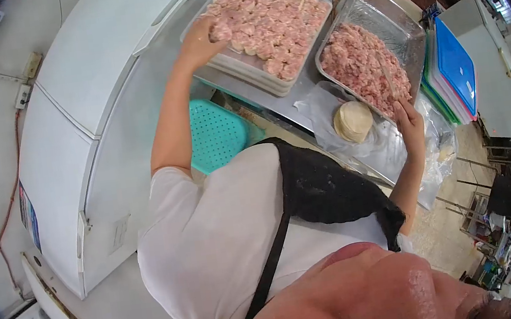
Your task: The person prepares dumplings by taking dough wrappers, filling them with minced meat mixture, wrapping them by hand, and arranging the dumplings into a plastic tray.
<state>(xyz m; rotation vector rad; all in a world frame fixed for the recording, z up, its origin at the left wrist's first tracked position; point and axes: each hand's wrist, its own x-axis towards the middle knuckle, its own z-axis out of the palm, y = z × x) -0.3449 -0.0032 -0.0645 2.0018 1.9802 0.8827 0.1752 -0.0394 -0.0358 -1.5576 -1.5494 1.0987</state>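
My left hand is at the left edge of a clear plastic tray, its fingers closed around a meat-topped dumpling. Rows of open-topped dumplings fill most of that tray. On the other side, my right hand grips a thin, flat spatula whose blade lies against pink ground meat. The meat is heaped in the near part of a metal pan. Close to my right hand, a stack of round dumpling wrappers rests on clear plastic.
A teal perforated basket sits below the table's left edge. Blue, green and pink lids stand on edge right of the pan. A white refrigerator flanks me on the left. Crumpled plastic hangs at the table's near right.
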